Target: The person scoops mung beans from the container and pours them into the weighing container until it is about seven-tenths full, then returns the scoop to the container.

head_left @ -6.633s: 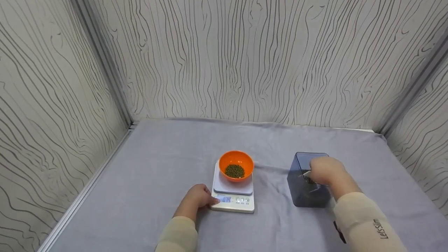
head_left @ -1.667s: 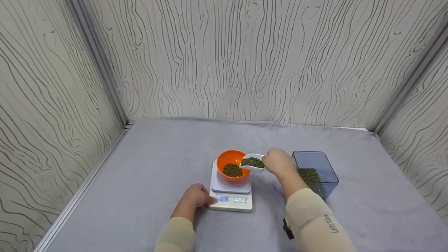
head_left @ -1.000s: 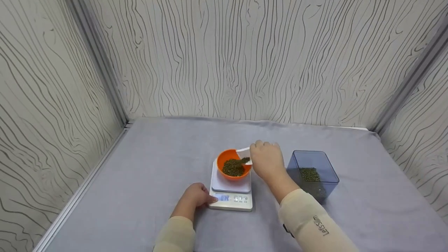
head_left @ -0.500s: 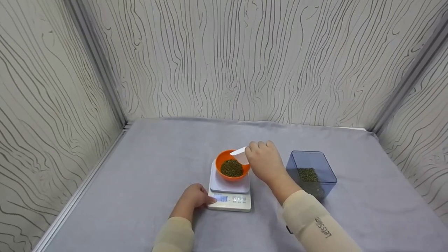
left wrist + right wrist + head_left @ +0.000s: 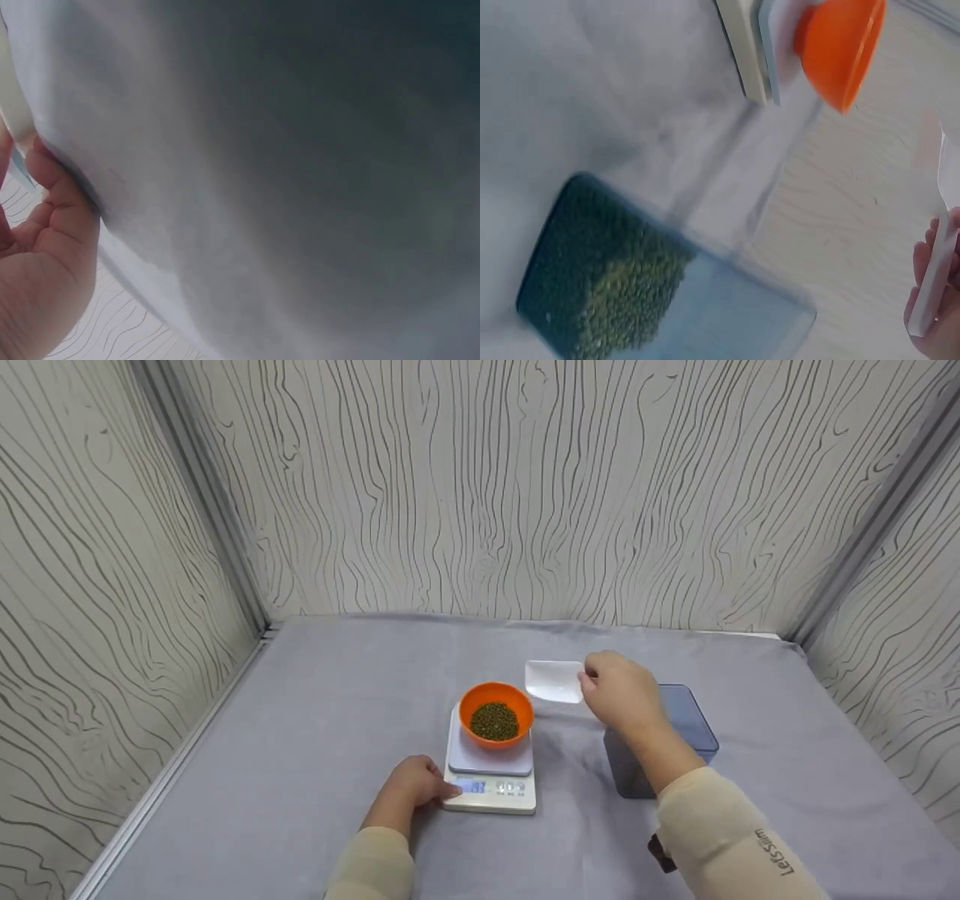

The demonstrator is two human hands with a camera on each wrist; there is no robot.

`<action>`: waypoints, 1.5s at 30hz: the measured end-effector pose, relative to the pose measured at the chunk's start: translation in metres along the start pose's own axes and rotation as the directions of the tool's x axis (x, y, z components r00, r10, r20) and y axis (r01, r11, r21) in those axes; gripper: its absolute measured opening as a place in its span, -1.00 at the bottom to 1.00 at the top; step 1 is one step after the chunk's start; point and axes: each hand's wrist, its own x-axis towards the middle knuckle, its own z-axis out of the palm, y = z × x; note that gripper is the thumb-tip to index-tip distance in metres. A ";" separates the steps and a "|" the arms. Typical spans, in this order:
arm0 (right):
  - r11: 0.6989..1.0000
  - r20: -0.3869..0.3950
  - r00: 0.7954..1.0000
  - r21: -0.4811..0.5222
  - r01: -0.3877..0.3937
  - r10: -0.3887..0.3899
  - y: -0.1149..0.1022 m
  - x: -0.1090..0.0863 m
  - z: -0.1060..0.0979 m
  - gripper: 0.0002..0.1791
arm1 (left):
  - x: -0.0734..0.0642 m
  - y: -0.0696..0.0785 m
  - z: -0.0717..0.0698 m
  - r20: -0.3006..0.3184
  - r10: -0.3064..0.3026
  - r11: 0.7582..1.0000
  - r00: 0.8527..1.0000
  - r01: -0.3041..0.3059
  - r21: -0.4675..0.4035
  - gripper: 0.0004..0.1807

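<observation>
Right hand (image 5: 621, 690) grips white scoop (image 5: 553, 682) by its handle; scoop head juts left of it, right of orange bowl (image 5: 491, 692), not touching. Left hand (image 5: 421, 780) pinches scale (image 5: 487, 763) at near-left corner.

The surface (image 5: 337, 697) is matt, creased cloth, a metal-looking strip (image 5: 169, 772) along its left edge. The bowl (image 5: 491, 692) and scoop (image 5: 553, 682) look glossy plastic, the scale (image 5: 487, 766) smooth plastic; nearer the right edge, the container (image 5: 628, 766) is see-through plastic.

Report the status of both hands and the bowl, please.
Left hand holding scale; right hand holding empty white scoop. Orange bowl on scale, green grains inside. Right forearm partly hiding container in head view.
</observation>
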 end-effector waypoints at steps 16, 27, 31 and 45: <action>0.963 0.235 0.937 -0.135 -0.233 0.259 0.095 -0.014 -0.063 -0.83 | 0.002 -0.005 -0.001 -0.003 -0.009 1.000 1.000 0.009 -0.029 -0.65; 0.947 0.389 0.906 -0.318 -0.036 0.165 0.086 -0.020 -0.027 -0.90 | 0.005 -0.014 -0.003 -0.010 0.023 0.999 1.000 -0.024 -0.025 -0.66; 0.941 0.396 0.901 -0.337 -0.036 0.177 0.082 -0.021 -0.017 -0.93 | 0.004 -0.012 -0.003 -0.008 0.013 0.999 1.000 -0.014 -0.038 -0.66; 0.941 0.486 0.844 -0.334 -0.061 0.227 0.079 -0.021 0.003 -0.90 | 0.005 -0.005 0.001 -0.002 -0.014 1.000 1.000 0.014 -0.022 -0.63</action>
